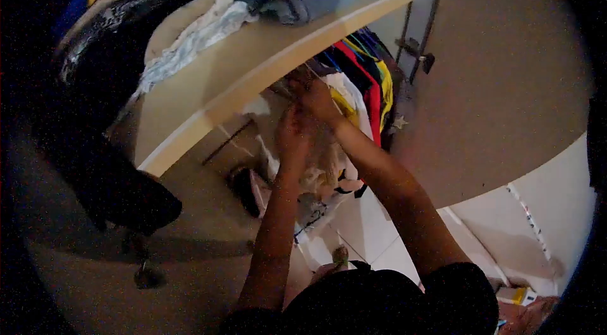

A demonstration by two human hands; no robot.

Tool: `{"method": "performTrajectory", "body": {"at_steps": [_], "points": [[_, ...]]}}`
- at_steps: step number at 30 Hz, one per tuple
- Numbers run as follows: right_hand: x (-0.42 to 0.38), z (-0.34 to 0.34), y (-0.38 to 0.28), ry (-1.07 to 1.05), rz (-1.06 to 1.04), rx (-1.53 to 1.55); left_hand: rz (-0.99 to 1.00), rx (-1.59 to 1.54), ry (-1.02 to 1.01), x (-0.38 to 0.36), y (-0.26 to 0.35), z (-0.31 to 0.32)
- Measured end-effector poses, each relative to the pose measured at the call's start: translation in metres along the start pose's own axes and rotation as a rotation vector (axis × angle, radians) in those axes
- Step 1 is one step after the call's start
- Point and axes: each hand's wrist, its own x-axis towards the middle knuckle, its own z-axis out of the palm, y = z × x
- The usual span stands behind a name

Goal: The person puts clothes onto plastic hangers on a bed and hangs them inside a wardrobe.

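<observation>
Both forearms rise from the frame's bottom toward the shelf's (190, 91) underside. Left hand (294, 132) and right hand (319, 101) close their fingers on a pale garment (329, 158) hanging directly beneath them, beside colourful hung clothes (370, 75).

Two hands are up under the wooden shelf (190, 91): one left hand (293, 132) and one right hand (318, 99), both raised just below its front edge. On top of the shelf lies one heap of folded clothes (183, 15); I count perhaps five or six separate pieces, though the dim light makes them hard to part. Below the shelf hangs one row of garments (367, 79), at least four colours showing. Well below the shelf, one foot (339, 256) stands on the tiled floor (373, 224).
</observation>
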Motion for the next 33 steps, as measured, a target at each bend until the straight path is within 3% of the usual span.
{"method": "performTrajectory", "body": {"at_steps": [2, 4, 5, 7, 8, 11, 14, 17, 22, 24, 27, 30, 33], "points": [[-0.020, -0.012, -0.006, 0.012, 0.036, -0.046, 0.021, -0.108, -0.044, -0.003, -0.003, 0.002], [-0.042, -0.020, -0.007, 0.021, 0.067, -0.090, 0.048, 0.020, 0.006, -0.007, 0.003, 0.006], [-0.053, -0.024, -0.007, 0.027, 0.003, 0.030, 0.057, 0.062, 0.020, -0.009, 0.003, 0.009], [-0.069, -0.031, 0.000, 0.049, -0.060, 0.145, 0.040, -0.108, 0.046, -0.010, -0.004, 0.015], [-0.077, -0.032, 0.011, 0.067, -0.025, 0.063, 0.034, -0.166, 0.050, -0.011, -0.009, 0.018], [-0.100, -0.045, 0.025, 0.015, 0.022, -0.101, -0.084, -0.001, 0.088, -0.016, -0.013, 0.017], [-0.117, -0.041, 0.020, -0.029, 0.028, -0.130, -0.395, -0.503, 0.090, -0.016, 0.000, 0.019], [-0.122, -0.024, 0.051, 0.057, 0.048, -0.166, -0.391, -0.441, 0.311, -0.017, 0.035, 0.022], [-0.145, -0.054, 0.026, 0.039, 0.141, -0.152, -0.141, -0.337, 0.284, -0.011, 0.045, -0.003], [-0.151, -0.058, 0.018, 0.155, 0.010, -0.099, -0.116, -0.369, 0.265, 0.006, 0.049, -0.016], [-0.165, -0.055, 0.014, 0.106, 0.072, -0.047, -0.132, -0.353, 0.234, 0.032, 0.067, -0.037], [-0.182, -0.057, 0.013, 0.001, 0.148, -0.017, -0.194, -0.308, 0.184, 0.058, 0.031, -0.057], [-0.210, -0.057, 0.028, 0.046, 0.070, 0.074, -0.180, -0.306, 0.154, 0.050, -0.007, -0.049]]}}
